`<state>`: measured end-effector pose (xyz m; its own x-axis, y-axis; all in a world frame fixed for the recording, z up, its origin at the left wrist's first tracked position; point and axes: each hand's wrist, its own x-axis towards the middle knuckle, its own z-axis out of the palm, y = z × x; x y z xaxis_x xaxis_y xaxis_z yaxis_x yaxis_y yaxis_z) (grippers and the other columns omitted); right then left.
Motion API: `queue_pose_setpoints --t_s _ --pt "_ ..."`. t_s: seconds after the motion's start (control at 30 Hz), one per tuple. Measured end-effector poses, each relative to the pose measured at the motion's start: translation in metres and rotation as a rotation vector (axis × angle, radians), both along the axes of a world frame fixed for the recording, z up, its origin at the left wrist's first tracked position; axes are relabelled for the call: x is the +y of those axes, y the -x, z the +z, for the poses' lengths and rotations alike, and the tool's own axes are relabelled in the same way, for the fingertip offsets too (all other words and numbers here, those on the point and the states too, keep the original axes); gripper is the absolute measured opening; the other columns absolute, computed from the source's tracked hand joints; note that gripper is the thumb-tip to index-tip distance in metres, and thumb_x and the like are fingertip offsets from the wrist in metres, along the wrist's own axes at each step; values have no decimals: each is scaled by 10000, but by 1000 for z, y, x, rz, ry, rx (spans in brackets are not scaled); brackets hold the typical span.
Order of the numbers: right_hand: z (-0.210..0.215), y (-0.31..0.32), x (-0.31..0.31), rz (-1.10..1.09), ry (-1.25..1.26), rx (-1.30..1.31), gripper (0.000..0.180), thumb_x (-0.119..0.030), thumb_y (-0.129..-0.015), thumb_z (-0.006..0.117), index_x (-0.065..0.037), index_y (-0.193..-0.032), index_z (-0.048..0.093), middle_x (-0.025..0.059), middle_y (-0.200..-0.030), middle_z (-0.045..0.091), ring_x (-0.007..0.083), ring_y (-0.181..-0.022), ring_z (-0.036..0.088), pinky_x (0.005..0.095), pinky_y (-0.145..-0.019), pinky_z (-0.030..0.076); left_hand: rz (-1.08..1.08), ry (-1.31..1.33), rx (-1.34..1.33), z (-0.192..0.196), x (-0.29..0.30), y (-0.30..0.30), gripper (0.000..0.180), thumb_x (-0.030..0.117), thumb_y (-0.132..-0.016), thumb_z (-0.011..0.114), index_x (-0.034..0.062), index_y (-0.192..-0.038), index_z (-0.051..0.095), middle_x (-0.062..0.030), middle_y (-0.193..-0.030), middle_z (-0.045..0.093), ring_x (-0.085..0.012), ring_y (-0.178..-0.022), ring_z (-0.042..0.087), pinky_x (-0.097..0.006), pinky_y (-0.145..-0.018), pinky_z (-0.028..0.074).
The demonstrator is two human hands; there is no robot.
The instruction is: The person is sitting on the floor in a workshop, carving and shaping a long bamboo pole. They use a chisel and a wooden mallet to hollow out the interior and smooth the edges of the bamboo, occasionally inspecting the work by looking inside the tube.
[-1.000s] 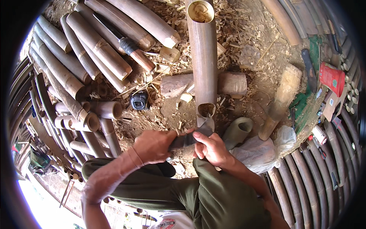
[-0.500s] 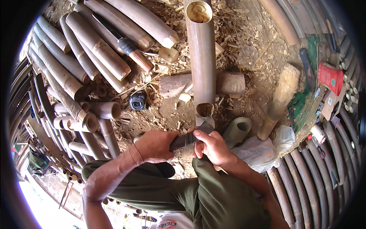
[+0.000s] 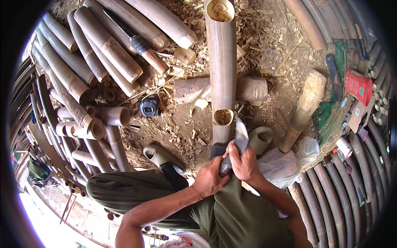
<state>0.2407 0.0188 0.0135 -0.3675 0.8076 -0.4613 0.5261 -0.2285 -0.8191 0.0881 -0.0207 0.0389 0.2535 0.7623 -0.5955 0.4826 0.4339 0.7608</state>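
A thick bamboo pole [image 3: 222, 70] lies lengthwise in front of me, with one cut opening [image 3: 223, 117] close to me and another [image 3: 220, 10] farther off. My left hand [image 3: 210, 178] is closed round the handle of a knife [image 3: 241, 136]. Close beside it, my right hand [image 3: 245, 164] is closed at the base of the blade, its thumb against the metal. The blade points away from me, just right of the near opening. Both hands are above my right knee, and the fingers partly hide the handle.
A short log [image 3: 252, 89] lies crosswise under the pole. Cut bamboo lengths [image 3: 111, 49] are piled at the left, with a second knife [image 3: 142, 47] on them. A wooden mallet [image 3: 308, 103], a plastic bag [image 3: 281, 163] and a red pouch [image 3: 358, 87] are at the right. Shavings cover the ground.
The knife has swung from lying crosswise near the pole's close opening to pointing away from me. My left hand has moved right and nearer my body; my right hand has shifted slightly right.
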Motion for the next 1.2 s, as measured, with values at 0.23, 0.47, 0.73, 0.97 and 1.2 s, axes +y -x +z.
queue_pose_setpoints --t_s 0.23,0.47,0.73,0.97,1.2 --pt "2 28 20 -588 1244 1053 390 -259 -1030 443 -52 -1358 411 130 -901 667 191 -653 601 394 -739 523 -753 -154 447 45 125 97 103 152 -760 630 74 -821 602 -86 -637 600 -258 -542 623 -420 -509 500" --pt "0 39 37 -779 1410 1112 402 -275 -1021 472 -76 -1370 479 55 -624 580 151 -556 557 386 -725 516 -1037 246 219 9 200 107 196 219 -637 698 101 -790 664 -118 -654 635 -325 -659 657 -437 -614 509" --pt "9 26 35 -360 925 174 336 -293 -950 591 35 -1011 633 93 -600 564 169 -552 567 351 -592 485 -278 464 6 -12 45 64 361 177 -711 701 32 -1025 600 -197 -708 648 -323 -665 672 -424 -652 554" --pt "43 -34 39 -28 -90 140 430 -184 -893 641 5 -1257 513 137 -966 563 272 -752 591 352 -729 486 137 191 -605 1 34 -33 773 211 -757 784 9 -1354 337 -194 -1258 481 -318 -1233 480 -410 -1033 402" --pt "54 -62 124 713 -188 -346 400 -165 -765 699 -53 -1135 592 79 -824 625 281 -751 664 388 -654 549 770 869 -1150 -25 49 -61 533 507 -946 567 35 -1190 529 -103 -1074 581 -197 -1021 550 -353 -907 454"
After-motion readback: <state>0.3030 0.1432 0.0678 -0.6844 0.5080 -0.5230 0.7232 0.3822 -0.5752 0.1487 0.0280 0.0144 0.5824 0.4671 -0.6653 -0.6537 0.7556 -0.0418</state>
